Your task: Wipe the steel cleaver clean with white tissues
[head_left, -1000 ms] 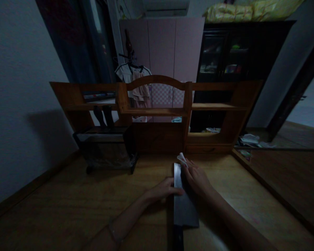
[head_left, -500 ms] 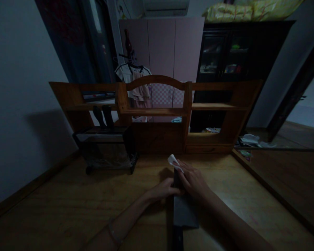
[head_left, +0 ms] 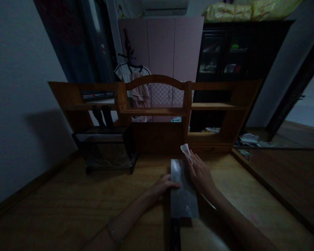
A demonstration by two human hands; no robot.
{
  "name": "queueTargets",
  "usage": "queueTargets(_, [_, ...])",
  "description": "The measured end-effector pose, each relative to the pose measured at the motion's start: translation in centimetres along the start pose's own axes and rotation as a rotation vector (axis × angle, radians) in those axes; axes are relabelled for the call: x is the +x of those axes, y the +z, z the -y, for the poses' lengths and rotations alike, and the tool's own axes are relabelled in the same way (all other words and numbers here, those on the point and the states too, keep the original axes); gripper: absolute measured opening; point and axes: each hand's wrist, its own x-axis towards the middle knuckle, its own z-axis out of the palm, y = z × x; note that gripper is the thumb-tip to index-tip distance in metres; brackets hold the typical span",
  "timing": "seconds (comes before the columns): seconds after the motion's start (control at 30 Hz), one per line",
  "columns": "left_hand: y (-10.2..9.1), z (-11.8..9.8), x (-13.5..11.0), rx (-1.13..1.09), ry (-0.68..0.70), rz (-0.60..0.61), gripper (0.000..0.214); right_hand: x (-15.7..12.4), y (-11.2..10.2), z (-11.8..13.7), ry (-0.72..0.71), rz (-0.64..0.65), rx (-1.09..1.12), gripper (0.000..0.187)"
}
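Observation:
A broad-bladed cleaver (head_left: 183,200) lies in front of me, its black handle pointing toward me. My left hand (head_left: 165,186) grips the blade at its left edge, thumb on top and fingers underneath. White tissue (head_left: 186,152) sticks out from under the fingers of my right hand (head_left: 201,172), which are pressed together over it. That hand is at the blade's upper right edge; whether it touches the steel I cannot tell. Part of the tissue is hidden beneath the hand.
A dark knife block (head_left: 104,150) with black handles stands at the left on the wooden table (head_left: 94,202). Behind runs a wooden shelf unit (head_left: 154,111). To the right is a raised wooden edge (head_left: 267,186). The room is dim.
My right hand has moved right with the tissue, off the blade's far end. The blade now faces up more and catches light. My left hand still grips its edge.

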Motion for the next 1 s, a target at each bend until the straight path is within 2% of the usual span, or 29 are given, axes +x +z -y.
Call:
queueTargets(0.13, [-0.7, 0.6, 1.4, -0.174, 0.09, -0.121, 0.049, -0.1, 0.5, 0.0, -0.002, -0.037, 0.019, 0.046])
queueTargets(0.33, [-0.6, 0.6, 1.5, -0.142, 0.199, -0.193, 0.055, -0.1, 0.7, -0.9, 0.024, -0.043, 0.039, 0.046])
queueTargets(0.5, [-0.5, 1.0, 1.6, -0.08, 0.282, -0.165, 0.058, -0.2, 0.8, 0.9, -0.095, 0.157, 0.104, 0.046])
queueTargets(0.6, [-0.6, 1.1, 1.8, -0.051, 0.285, -0.203, 0.054, -0.5, 1.2, 2.0, -0.176, 0.289, 0.136, 0.047])
queueTargets(0.67, [-0.6, 1.1, 1.7, -0.05, 0.29, -0.178, 0.058, -0.6, 1.5, 2.2, -0.189, 0.347, 0.149, 0.048])
queueTargets(0.83, [-0.2, 0.3, 1.0, -0.06, 0.362, -0.056, 0.077, -0.8, 2.0, 1.1, -0.11, 0.366, 0.128, 0.047])
queueTargets(1.0, [0.3, -0.5, 0.4, -0.062, 0.296, -0.11, 0.082, -0.8, 2.6, -0.3, -0.037, 0.33, 0.111, 0.048])
